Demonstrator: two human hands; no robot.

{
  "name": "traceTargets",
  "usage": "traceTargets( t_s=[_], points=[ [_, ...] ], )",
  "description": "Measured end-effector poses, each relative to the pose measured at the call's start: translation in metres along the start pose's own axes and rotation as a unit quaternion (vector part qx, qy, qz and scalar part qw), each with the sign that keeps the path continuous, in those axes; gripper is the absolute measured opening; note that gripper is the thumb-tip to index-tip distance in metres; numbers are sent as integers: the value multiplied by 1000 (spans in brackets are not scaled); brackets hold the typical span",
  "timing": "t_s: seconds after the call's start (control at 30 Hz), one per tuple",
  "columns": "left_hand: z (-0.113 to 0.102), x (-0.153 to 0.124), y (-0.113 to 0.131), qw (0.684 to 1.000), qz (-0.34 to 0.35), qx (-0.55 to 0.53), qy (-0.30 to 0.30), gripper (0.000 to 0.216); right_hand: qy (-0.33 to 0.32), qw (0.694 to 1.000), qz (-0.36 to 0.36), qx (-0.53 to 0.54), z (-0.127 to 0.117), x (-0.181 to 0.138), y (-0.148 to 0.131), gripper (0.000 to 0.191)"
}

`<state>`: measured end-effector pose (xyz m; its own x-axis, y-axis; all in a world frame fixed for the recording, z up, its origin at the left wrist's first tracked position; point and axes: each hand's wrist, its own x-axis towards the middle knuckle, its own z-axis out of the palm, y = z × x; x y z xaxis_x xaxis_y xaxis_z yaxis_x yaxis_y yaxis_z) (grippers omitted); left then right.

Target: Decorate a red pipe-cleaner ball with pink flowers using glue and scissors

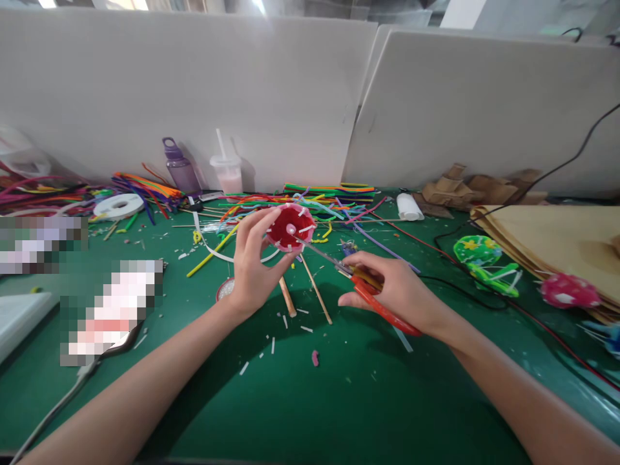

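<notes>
My left hand (pixel 259 265) holds up a small red cup-shaped piece (pixel 278 227) between fingers and thumb. Its pink rim faces me, short white strips line its inside, and a pale bead-like spot sits at the centre. My right hand (pixel 392 287) is closed around a red-handled tool (pixel 382 308) with a long thin metal tip. That tip points left into the cup's opening; whether it touches the inside I cannot tell. Below the cup, a wooden stick (pixel 317 290) and a thicker brown stick (pixel 287 297) lie on the green table (pixel 300 400). White scraps (pixel 272 345) are scattered nearby.
Colourful pipe cleaners (pixel 290 206) spread along the back. A purple bottle (pixel 181 168) and a lidded cup (pixel 227 171) stand behind them. Left are a white tape roll (pixel 119 206) and a blurred-out phone-like object (pixel 116 307). Green craft pieces (pixel 484 261) and cables lie right.
</notes>
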<state>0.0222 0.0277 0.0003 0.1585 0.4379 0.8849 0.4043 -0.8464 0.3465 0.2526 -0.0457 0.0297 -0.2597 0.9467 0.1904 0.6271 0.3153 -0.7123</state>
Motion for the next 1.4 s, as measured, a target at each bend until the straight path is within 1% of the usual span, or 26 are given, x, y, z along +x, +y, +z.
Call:
traceTargets(
  t_s=[0.3,0.43,0.57,0.63,0.7,0.73,0.8,0.87,0.93,0.97,1.07,1.17,1.23,1.3,1.4],
  points=[
    [0,0,2,1000,-4,-5,8,64,23,999,-2,-27,1,0,1,47],
    [1,1,2,999,-27,-16,8,64,33,998,-13,-42,-1,-2,-1,46],
    [2,1,-2,997,-64,-33,24,63,35,996,-46,-61,-5,-1,1,48],
    [3,0,-5,995,-85,-47,24,65,67,991,-84,-85,-6,1,6,49],
    [4,-1,-8,991,-107,-75,12,69,128,974,-133,-134,-7,4,13,47],
    [5,-1,-9,989,-118,-92,4,70,163,959,-158,-168,-7,5,17,45],
    [6,-2,-9,983,-138,-124,-12,72,232,919,-202,-248,-8,8,24,40],
    [7,-1,-9,976,-160,-149,-25,73,285,867,-234,-334,-10,9,29,35],
    [8,-1,-7,968,-188,-161,-34,72,314,819,-254,-409,-13,9,31,34],
    [8,-1,-6,965,-202,-165,-38,72,319,799,-260,-437,-14,9,32,35],
    [9,-2,-6,954,-228,-187,-55,73,326,760,-268,-494,-16,7,32,39],
    [11,-4,-9,946,-235,-208,-76,75,326,739,-261,-529,-17,6,31,41],
    [11,-4,-9,945,-235,-211,-86,77,321,736,-248,-542,-17,5,30,41],
    [10,-5,-9,943,-233,-215,-95,77,312,743,-230,-546,-17,5,29,41],
    [9,-5,-9,940,-232,-228,-108,76,293,763,-206,-538,-17,4,27,41]
  ],
)
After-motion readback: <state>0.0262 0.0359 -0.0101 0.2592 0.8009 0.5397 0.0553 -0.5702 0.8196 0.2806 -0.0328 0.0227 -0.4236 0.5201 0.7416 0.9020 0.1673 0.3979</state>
